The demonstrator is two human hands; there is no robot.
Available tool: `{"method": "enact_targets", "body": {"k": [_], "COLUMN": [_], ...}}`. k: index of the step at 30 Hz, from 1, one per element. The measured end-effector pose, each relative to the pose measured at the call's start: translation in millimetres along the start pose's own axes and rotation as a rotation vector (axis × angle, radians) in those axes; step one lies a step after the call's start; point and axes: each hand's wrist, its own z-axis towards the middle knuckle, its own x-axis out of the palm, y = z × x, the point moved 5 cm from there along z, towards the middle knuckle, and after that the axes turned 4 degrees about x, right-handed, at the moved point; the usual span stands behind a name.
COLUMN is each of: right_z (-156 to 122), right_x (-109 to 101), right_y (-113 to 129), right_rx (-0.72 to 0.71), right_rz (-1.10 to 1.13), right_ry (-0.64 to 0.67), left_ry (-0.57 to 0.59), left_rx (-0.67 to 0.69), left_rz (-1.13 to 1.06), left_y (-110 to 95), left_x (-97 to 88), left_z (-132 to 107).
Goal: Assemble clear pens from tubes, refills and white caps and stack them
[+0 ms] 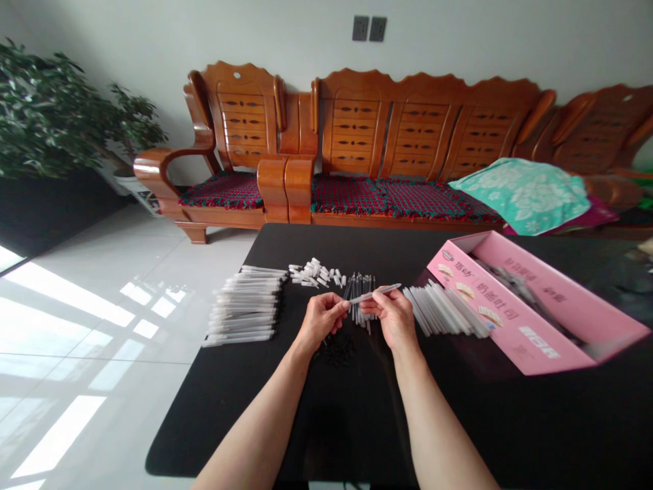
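Note:
Both hands hold one whitish pen barrel (375,293) over the table, tilted slightly up to the right. My left hand (322,318) pinches its left end; whatever small part may be between those fingertips is hidden. My right hand (392,314) grips the barrel near its middle, with the right end poking out past the fingers. Dark pen refills (360,282) lie just behind and under the hands. Small black pieces (337,351) are scattered below them. White pen caps (315,272) form a loose pile behind my left hand. More translucent barrels (443,309) lie right of my right hand.
Pens with white barrels and dark ends (245,306) are stacked at the left of the black table (229,408). A pink cardboard box (515,313) with grey contents stands at the right. Behind are a wooden bench (357,136) and a turquoise cushion (525,194).

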Motion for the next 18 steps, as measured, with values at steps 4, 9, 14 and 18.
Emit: {"method": "enact_targets", "body": {"k": [4,9,14,18], "right_z": [0,0,0,1], "right_x": [0,0,1,-3], "right_y": [0,0,-1,-1], "right_rx": [0.000,0.005,0.020,0.033], "right_rz": [0.006,-0.001,0.006,0.046], "right_ry": [0.000,0.010,0.026,0.004], "left_ry": [-0.055,0.038,0.028,-0.021], "left_rx": [-0.002,-0.076,-0.039,0.137], "left_rz": [-0.047,-0.026,0.019,0.245], "left_y": [-1,5,1,-12], "left_x": [-2.6,1.9,3.0,-4.4], "left_z": [1,0,-1,1]}}
